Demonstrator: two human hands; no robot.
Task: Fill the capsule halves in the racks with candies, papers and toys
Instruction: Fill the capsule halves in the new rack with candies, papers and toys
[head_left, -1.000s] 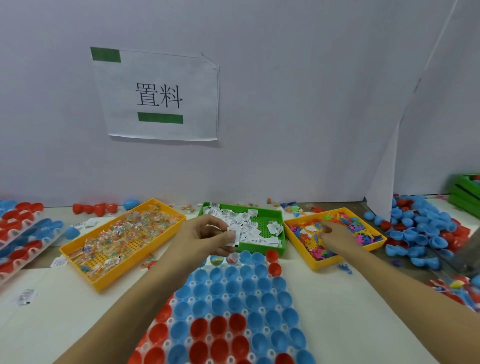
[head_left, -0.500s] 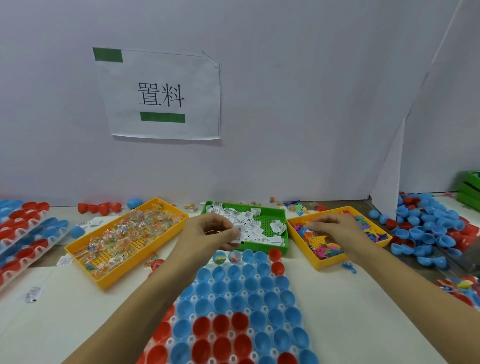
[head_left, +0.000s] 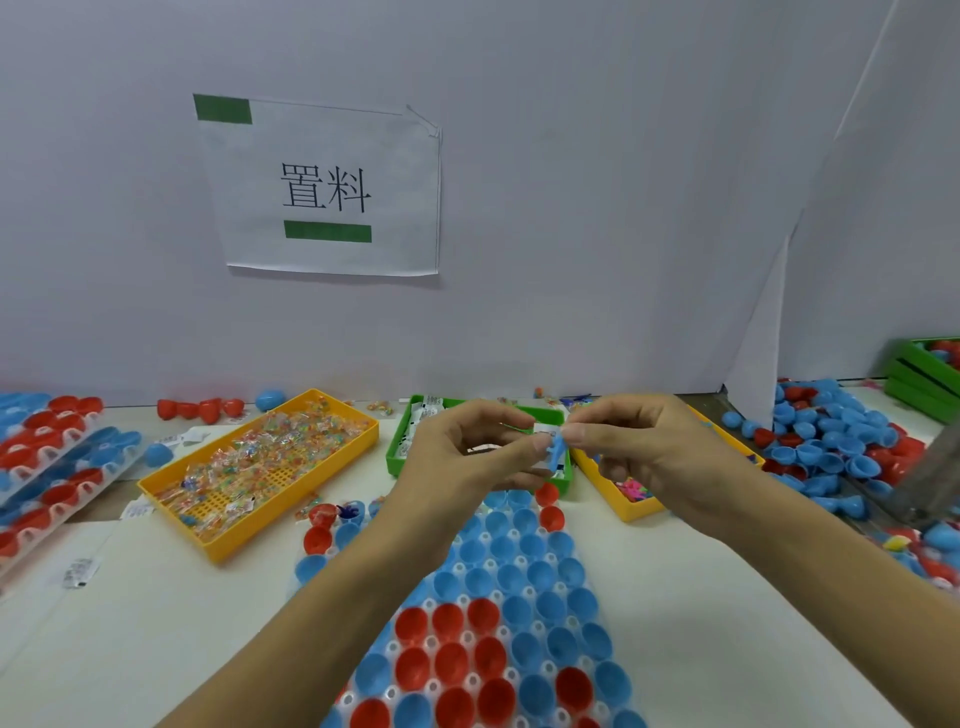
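Note:
A rack (head_left: 483, 613) of blue and red capsule halves lies in front of me. Both hands meet above its far end. My right hand (head_left: 639, 452) pinches a small blue toy (head_left: 557, 452) at its top. My left hand (head_left: 467, 457) is curled beside it, holding white folded papers (head_left: 543, 431), its fingertips touching the toy. Behind the hands sit a green tray of papers (head_left: 405, 447), a yellow tray of wrapped candies (head_left: 260, 467) to the left and a yellow tray of toys (head_left: 623, 493), mostly hidden by my right hand.
Filled racks (head_left: 47, 467) are stacked at the left edge. A heap of loose blue and red capsule halves (head_left: 831, 441) lies at the right, with green crates (head_left: 924, 379) behind. A white wall with a paper sign (head_left: 322, 187) closes the back.
My right hand has left the toy tray and risen leftward with a blue toy. My left hand lifted from the paper tray, and the two hands now meet above the rack.

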